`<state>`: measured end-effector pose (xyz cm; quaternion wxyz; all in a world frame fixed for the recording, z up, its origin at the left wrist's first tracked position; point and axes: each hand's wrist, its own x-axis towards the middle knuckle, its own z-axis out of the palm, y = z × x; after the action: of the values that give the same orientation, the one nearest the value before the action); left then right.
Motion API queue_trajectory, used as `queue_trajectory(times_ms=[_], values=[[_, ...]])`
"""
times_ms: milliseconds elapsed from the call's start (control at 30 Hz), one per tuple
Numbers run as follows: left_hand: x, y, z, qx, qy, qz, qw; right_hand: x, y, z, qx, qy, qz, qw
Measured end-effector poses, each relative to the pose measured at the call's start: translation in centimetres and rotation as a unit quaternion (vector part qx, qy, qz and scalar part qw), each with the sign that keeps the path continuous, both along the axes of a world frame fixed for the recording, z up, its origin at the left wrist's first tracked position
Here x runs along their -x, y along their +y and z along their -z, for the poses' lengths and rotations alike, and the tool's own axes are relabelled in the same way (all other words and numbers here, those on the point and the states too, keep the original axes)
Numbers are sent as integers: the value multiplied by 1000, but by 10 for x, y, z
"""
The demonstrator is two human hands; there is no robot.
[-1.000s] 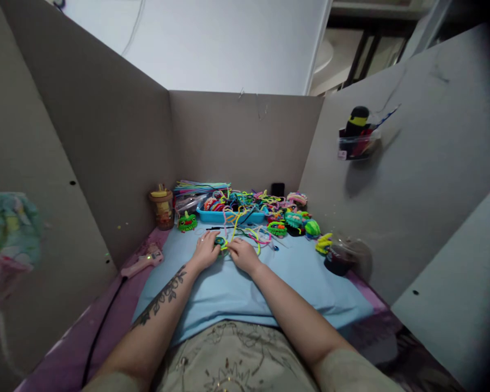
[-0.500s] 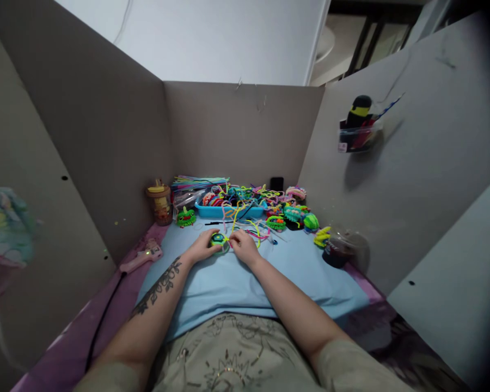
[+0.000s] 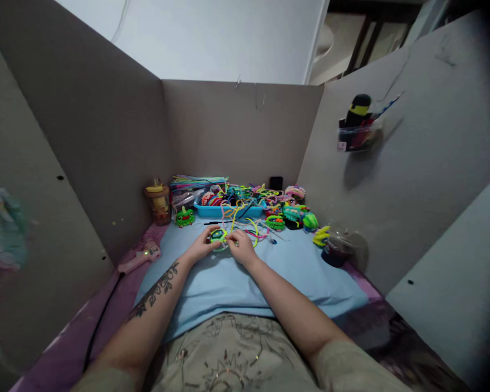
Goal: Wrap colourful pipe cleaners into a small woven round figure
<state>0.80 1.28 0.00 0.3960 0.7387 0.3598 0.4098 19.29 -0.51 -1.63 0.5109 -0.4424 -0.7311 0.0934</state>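
Observation:
Near the middle of the blue cloth, my left hand [image 3: 202,245] grips a small round pipe-cleaner piece [image 3: 218,236] by its left side. Its centre is dark green, with bright yellow-green around the rim. My right hand [image 3: 242,248] is closed at the piece's right edge, its fingertips pinching a thin yellow pipe cleaner whose end they hide. Just beyond both hands lie loose pipe cleaners [image 3: 253,227] in yellow, pink and white.
A blue tray [image 3: 228,211] heaped with coloured pipe cleaners stands at the back. Left of it are a green pipe-cleaner figure [image 3: 185,217] and a brown cup [image 3: 158,206]. A pink glue gun [image 3: 141,259] lies left. Finished pieces [image 3: 309,220] and a dark drink cup [image 3: 335,252] stand right.
The yellow strand that stuck out between my hands now lies along the piece's rim. My left fingers have lifted and spread slightly around it; my right hand has shifted only a little.

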Motion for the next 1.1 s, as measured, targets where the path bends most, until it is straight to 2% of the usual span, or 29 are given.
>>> queue_trajectory(times_ms=[267,767,1100], values=[[2,8,10,23,-33,43,998,-2,3,1,19,37,-9,999],[-1,6,9,0,-3,17,1000,0,13,11,46,53,3,998],[-2,10,12,-24,1,-23,999,-2,18,16,30,57,29,997]])
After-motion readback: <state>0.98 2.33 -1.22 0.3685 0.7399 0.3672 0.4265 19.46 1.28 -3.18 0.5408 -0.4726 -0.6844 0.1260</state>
